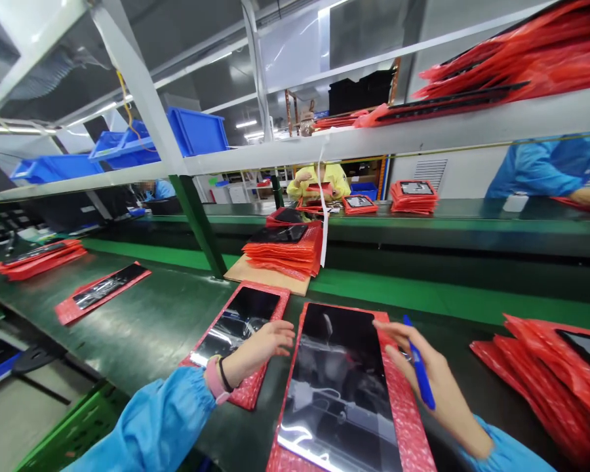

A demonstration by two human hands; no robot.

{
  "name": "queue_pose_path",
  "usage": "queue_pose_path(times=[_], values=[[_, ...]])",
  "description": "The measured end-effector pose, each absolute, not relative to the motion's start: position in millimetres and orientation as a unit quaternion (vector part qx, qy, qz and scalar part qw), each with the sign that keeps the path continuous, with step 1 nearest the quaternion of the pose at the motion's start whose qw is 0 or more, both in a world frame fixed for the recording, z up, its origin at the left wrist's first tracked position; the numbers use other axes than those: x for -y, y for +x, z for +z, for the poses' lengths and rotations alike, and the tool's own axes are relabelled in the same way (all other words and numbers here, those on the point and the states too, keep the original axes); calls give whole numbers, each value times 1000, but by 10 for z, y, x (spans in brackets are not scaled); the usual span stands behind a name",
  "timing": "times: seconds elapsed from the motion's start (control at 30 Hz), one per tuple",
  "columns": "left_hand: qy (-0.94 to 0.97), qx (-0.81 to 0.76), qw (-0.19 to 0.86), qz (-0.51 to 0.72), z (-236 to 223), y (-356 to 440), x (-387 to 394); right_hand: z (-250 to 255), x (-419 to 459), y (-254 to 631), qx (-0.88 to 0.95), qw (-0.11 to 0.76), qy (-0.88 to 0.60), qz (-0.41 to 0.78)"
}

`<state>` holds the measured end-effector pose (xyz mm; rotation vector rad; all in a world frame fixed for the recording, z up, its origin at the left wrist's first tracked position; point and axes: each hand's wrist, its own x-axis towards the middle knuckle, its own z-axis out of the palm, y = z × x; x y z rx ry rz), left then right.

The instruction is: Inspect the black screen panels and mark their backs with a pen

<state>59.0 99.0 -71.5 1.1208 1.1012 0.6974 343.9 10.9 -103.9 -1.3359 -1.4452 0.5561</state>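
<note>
Directly in front of me, a dark glossy screen panel lies face up on a red bubble-wrap bag. A blue pen is held in my right hand, whose fingertips are at the panel's upper right edge; whether they touch it I cannot tell. My left hand holds nothing, its fingers loosely apart beside the panel's left edge. Partly behind that hand lies a second dark panel on its own red bubble-wrap bag.
A stack of red bags with a panel on top rests on a brown board. More red bags are at the right. A green post supports the shelf overhead. Across the line sits a person in yellow.
</note>
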Motion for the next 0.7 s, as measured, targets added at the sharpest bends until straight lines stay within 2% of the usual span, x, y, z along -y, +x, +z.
queue_pose_path(times=[0.13,0.23,0.47,0.7], values=[[444,-473,712,268,-703,614,-947,-927,32,3114,709,405,-507,275],[425,-477,724,263,-651,650,-984,-953,30,3084,738,375,-484,285],[423,-427,753,268,-539,838,-1061,-911,21,3180,725,387,-460,337],[430,-377,765,297,-607,900,-1105,-845,80,3275,670,440,-442,403]])
